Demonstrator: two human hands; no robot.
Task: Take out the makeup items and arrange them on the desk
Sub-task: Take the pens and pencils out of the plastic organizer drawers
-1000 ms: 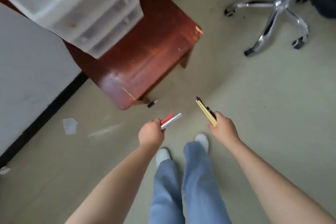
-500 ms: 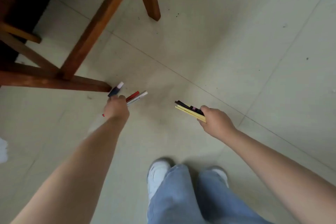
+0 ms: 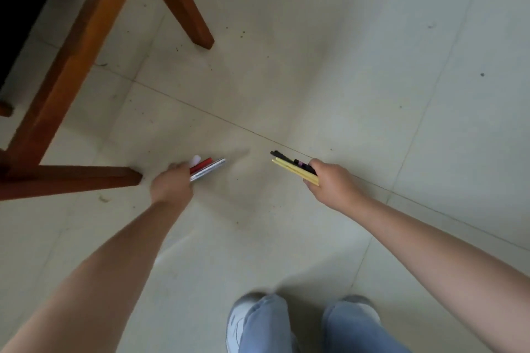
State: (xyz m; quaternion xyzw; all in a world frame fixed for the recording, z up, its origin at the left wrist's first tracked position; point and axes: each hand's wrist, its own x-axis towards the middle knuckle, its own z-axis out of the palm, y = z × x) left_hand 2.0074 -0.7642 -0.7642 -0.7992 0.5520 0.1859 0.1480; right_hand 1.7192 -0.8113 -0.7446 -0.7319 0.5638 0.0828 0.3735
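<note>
My left hand (image 3: pixel 172 185) grips a small bunch of makeup sticks (image 3: pixel 207 168): one red, one silver, and a white-tipped one poking out above them. My right hand (image 3: pixel 332 185) holds several thin yellow and black makeup pencils (image 3: pixel 292 167), their tips pointing up and left. Both hands hang low over the pale tiled floor (image 3: pixel 315 80), about a hand's width apart. The left hand is blurred by motion.
A wooden table's legs and crossbars (image 3: pixel 86 46) stand at the upper left, one bar (image 3: pixel 71 180) lying level just left of my left hand. My jeans and white shoes (image 3: pixel 258 321) show at the bottom. Dark space lies under the table at far left.
The view dropped from the desk top and drawer unit to the floor under the table. My left hand picked up the dark, white-tipped stick from the floor and drew it in with the others.
</note>
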